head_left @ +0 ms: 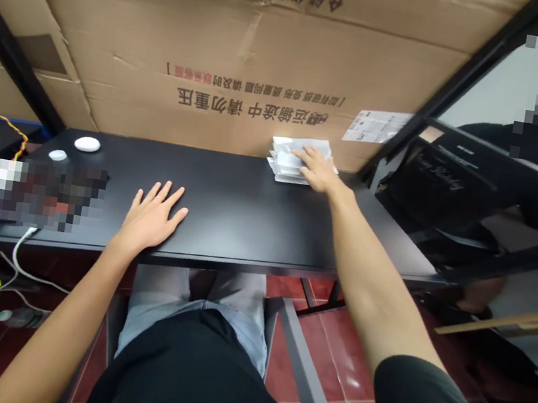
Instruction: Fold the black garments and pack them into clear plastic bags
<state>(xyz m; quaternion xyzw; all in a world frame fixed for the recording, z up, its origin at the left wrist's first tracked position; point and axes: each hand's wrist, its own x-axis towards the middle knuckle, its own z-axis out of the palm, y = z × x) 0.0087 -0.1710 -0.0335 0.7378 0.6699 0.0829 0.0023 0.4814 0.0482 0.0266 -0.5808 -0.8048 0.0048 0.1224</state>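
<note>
hands open, left hand (151, 216) flat on black desk (247, 215), right hand (318, 172) on white packets (285, 158)

A pixelated patch (41, 193) hides the desk's (247, 215) left end.

Untidy stack of white packets (281, 160)

Count: one left hand (153, 216), one right hand (317, 170), on the black table (245, 225); two white discs (87, 145) at its far left corner; one white packet stack (285, 161) at its far right corner.
</note>
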